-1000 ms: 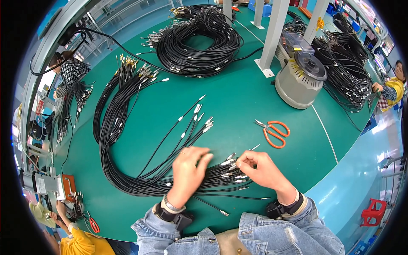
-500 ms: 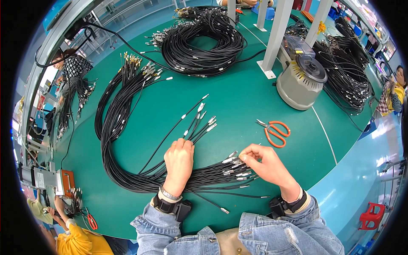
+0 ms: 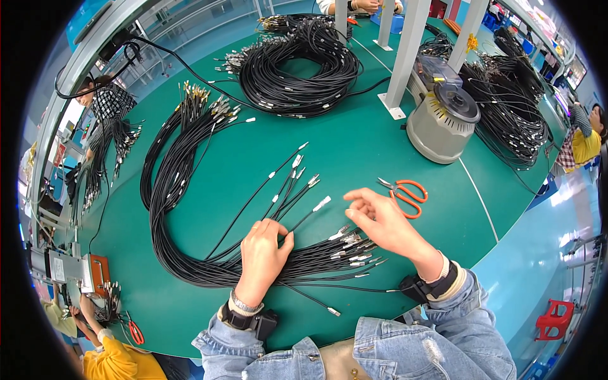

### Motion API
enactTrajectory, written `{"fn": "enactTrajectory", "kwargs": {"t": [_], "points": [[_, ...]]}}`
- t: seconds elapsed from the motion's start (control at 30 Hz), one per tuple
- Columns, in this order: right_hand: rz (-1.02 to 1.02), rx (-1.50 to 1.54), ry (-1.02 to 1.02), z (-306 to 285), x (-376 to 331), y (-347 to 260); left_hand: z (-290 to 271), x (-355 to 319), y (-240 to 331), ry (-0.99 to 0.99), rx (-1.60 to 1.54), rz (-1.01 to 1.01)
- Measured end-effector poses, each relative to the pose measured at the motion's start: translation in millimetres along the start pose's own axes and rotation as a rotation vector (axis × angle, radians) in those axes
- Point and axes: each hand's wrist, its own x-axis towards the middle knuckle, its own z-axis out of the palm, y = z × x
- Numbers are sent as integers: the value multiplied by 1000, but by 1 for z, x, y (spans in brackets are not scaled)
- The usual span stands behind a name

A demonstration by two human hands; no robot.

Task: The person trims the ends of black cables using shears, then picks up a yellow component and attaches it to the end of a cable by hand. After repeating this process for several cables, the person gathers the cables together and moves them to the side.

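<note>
A long bundle of thin black cables [image 3: 163, 234] curves across the green table in front of me. My left hand [image 3: 263, 256] is closed on a few cables at the bundle's upper side; its fingertips pinch one whose white-tagged end [image 3: 322, 203] points up and right. Several other cable ends [image 3: 296, 162] fan out just above that hand. My right hand [image 3: 381, 221] hovers over the bundle's metal-tipped ends [image 3: 354, 248], thumb and bent fingers apart, with nothing visible between them. Close above it lie orange-handled scissors [image 3: 410, 197].
A large coil of black cables [image 3: 297, 95] lies at the far side. A beige round machine [image 3: 440, 130] stands by grey posts [image 3: 405, 63], with more cables [image 3: 506, 114] behind it. Other people work at the left and far edges. A red stool [image 3: 554, 320] stands on the floor.
My right hand has lifted off the cable ends, moving up and slightly left, its fingers parting. Another white-tagged cable now sticks out from my left hand, which has shifted slightly down.
</note>
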Motion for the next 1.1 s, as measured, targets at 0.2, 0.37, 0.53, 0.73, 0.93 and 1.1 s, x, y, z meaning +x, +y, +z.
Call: {"fn": "enactTrajectory", "kwargs": {"t": [0.2, 0.37, 0.53, 0.73, 0.93, 1.1], "points": [[44, 120, -134, 15, 11, -1, -17, -11, 13, 19, -93, 45], [61, 142, -189, 16, 8, 0, -12, 17, 37, 85, -245, 224], [5, 191, -141, 20, 7, -2, 11, 21, 36, -101, -566, 60], [66, 245, -150, 17, 11, 3, 15, 10, 31, -158, -675, -136], [68, 269, -105, 8, 11, 8, 23, 5, 37, -79, -673, -183], [-23, 273, 268, -45, 15, 13, 27, 2, 34, -42, -700, -230]]}}
